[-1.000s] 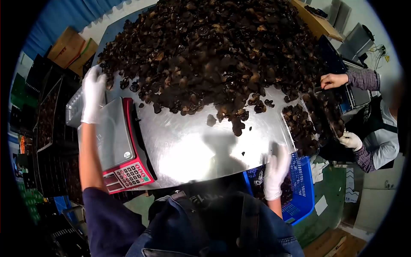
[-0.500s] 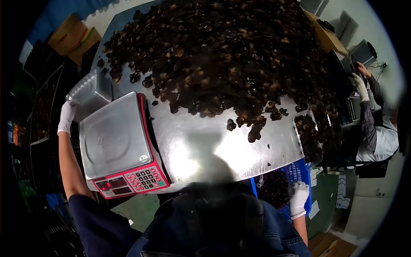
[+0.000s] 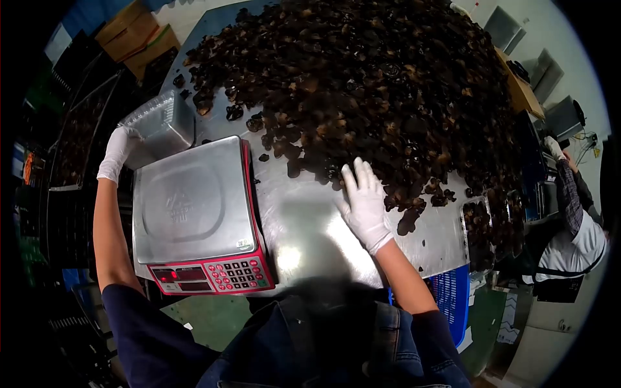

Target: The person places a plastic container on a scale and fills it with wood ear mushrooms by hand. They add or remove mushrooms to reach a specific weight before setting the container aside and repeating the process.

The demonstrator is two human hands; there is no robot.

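Note:
My left hand, in a white glove, has its fingers closed on the near left edge of the clear plastic trays, which look stacked, at the table's left. My right hand, also gloved, is open with fingers stretched forward at the near edge of a big heap of dark wood ear mushrooms. Its fingertips reach the mushrooms and its palm is over the bare metal. Between my arms is a red weighing scale with a bare steel plate and lit red digits.
The metal table carries the heap. Filled clear trays stand at its right edge, above a blue basket. A co-worker is at the far right. Cardboard boxes and dark racks line the left.
My right hand has left the blue basket and moved up and left to the edge of the mushroom heap, its fingers now spread. My left hand stays at the trays; the view has shifted slightly.

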